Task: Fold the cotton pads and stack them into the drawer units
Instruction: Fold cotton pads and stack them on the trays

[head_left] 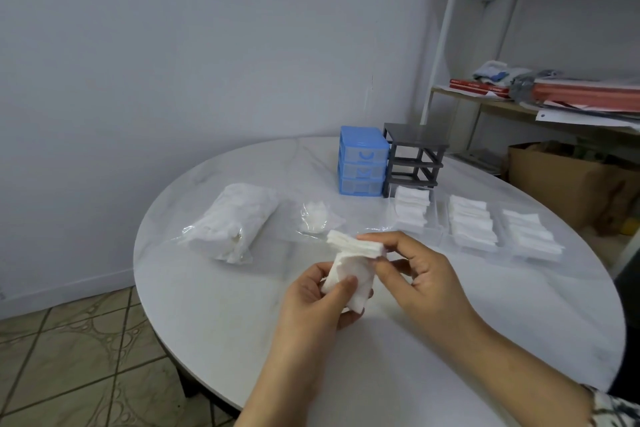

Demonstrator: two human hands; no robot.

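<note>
**White cotton pads held over the bench**

White cotton pads sit in both hands above the bench [242, 322]. The left hand [311, 302] curls its fingers [348, 282] round a folded cotton pad [356, 279], whose lower edge is hidden behind the palm. The right hand [422, 274] pinches a small stack of pads [356, 244] held crosswise just above it.

Beyond lie a full bag of pads [235, 225] and a nearly empty bag [315, 218], contents blurred. To the right, three clear drawers [471, 225] hold stacked pads; their walls are hard to make out. Farther back stand a blue drawer unit [362, 161] and a grey drawer frame [414, 158], touching.
</note>
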